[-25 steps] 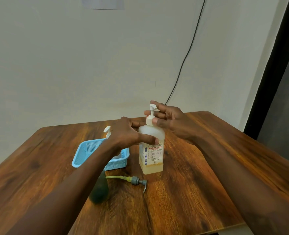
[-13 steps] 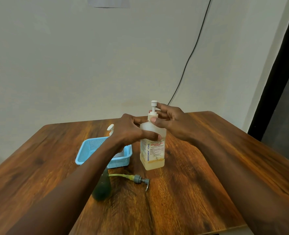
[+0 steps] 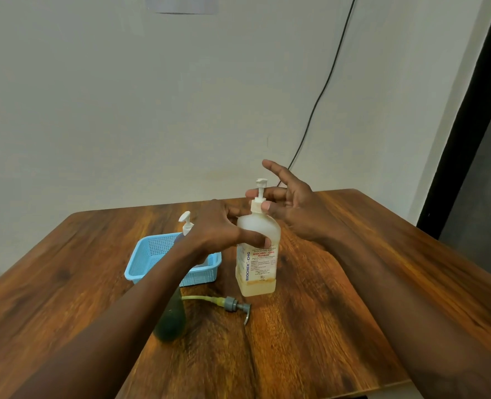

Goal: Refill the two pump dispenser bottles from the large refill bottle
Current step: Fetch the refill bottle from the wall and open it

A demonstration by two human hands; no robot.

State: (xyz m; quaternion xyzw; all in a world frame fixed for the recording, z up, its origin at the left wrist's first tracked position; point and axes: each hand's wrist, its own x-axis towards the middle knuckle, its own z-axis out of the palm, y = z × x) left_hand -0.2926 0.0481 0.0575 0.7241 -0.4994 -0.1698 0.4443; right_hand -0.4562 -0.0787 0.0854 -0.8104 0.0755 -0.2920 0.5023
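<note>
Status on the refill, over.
Left hand grips large bottle. Right hand pinches its white pump, not yet off. Grey pump lies loose on table in front.

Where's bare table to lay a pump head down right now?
Widest free patch: the brown wooden table right of the translucent white handrub bottle, out to the right edge. Also the near strip in front of the grey pump head with tube. Crowded: left of that bottle, around the blue mesh basket and dark green bottle.
</note>
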